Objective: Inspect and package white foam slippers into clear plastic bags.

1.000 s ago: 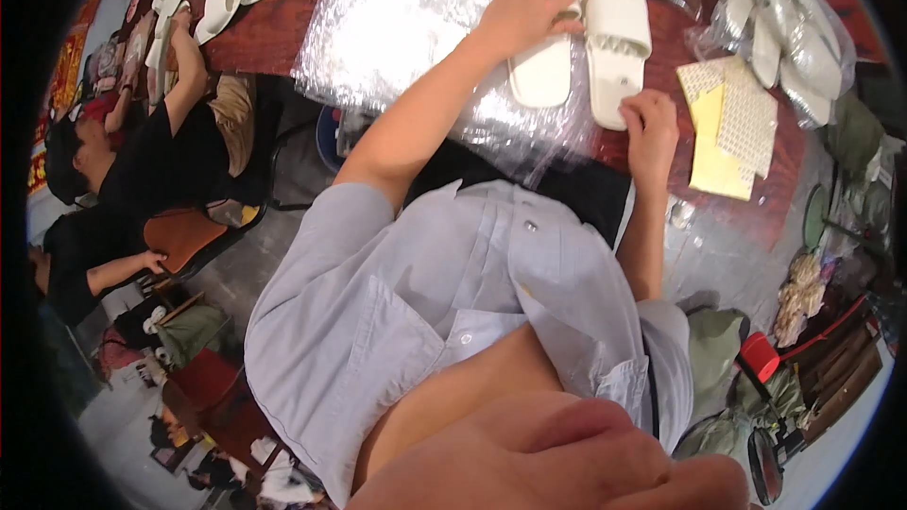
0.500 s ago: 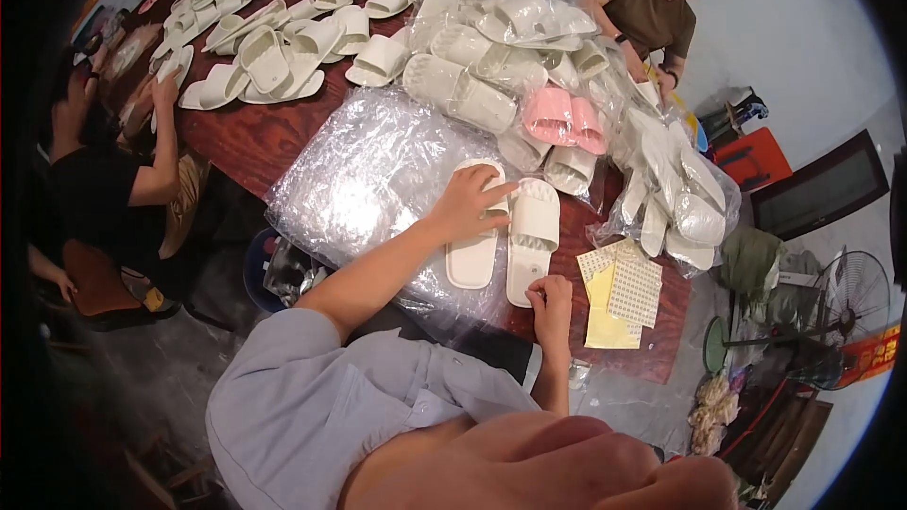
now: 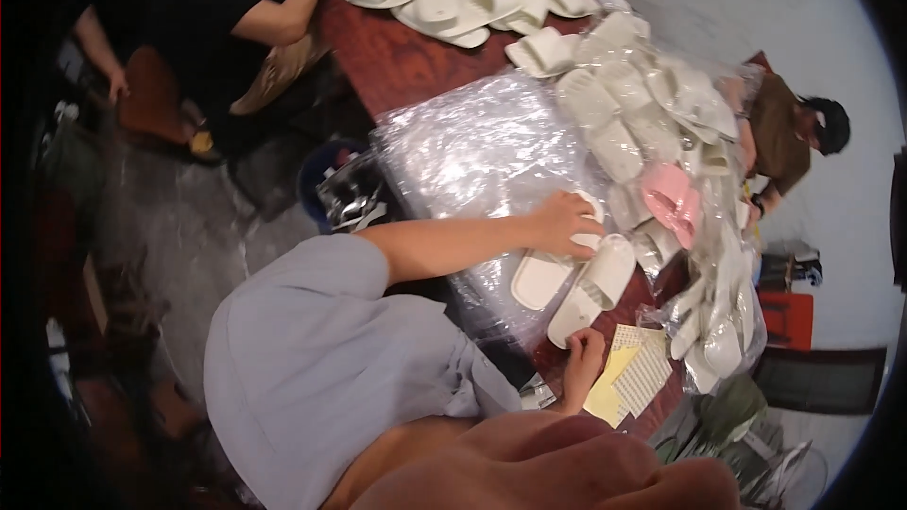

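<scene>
Head view: the left hand (image 3: pixel 563 223) is laid, fingers curled, on a pair of white slippers (image 3: pixel 576 280) on the clear plastic bags (image 3: pixel 472 156); their long axes run from lower left to upper right. The right hand (image 3: pixel 586 351) is loosely closed, empty, beside the yellow sheets (image 3: pixel 631 374).

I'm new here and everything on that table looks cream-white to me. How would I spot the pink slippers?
Start at the long dark red table and find the crinkly sheet of clear plastic spread on it. Just right of that sheet runs a heap of cream slippers bagged in clear film. The pink slippers lie in that heap, the only coloured pair among pale ones.
</scene>
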The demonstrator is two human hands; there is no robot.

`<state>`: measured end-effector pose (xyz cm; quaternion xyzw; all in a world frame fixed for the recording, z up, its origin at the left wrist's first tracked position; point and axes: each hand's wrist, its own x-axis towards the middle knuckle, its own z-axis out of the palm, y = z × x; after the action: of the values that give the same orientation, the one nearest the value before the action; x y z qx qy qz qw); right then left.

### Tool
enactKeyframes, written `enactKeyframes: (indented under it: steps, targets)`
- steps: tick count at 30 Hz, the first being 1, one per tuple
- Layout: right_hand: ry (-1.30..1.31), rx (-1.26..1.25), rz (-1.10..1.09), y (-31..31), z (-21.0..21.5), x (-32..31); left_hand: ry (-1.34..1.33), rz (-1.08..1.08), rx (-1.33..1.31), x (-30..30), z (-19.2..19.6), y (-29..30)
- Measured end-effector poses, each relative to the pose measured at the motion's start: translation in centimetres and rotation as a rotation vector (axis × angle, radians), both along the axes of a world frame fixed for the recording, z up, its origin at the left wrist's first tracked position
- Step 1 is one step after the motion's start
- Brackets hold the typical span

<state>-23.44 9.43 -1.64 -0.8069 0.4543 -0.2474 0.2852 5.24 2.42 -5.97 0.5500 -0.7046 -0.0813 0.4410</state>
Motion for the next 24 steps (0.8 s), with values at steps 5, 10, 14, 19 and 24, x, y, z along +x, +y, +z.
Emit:
enactKeyframes:
  steps: [5,10,14,19,24]
  targets:
    - [-0.053,0.247,-0.079,-1.1,1.5,-0.2,-0.072,0.043,0.020,-0.6,-0.9,-0.4]
    - [-0.235,0.058,-0.081,-2.5,3.2,4.6,-0.009,-0.012,0.047,1.6,0.5,-1.1]
    - [-0.183,-0.025,-0.007,-2.2,4.4,9.0,-0.015,-0.011,0.013,1.8,0.5,-0.5]
    - [-0.003,-0.057,0.088,-0.4,2.7,11.9,-0.053,0.030,-0.070,1.1,0.4,-0.2]
    - [0.013,-0.070,0.047,-0.3,0.7,12.6,-0.073,0.041,-0.068,1.1,0.9,0.5]
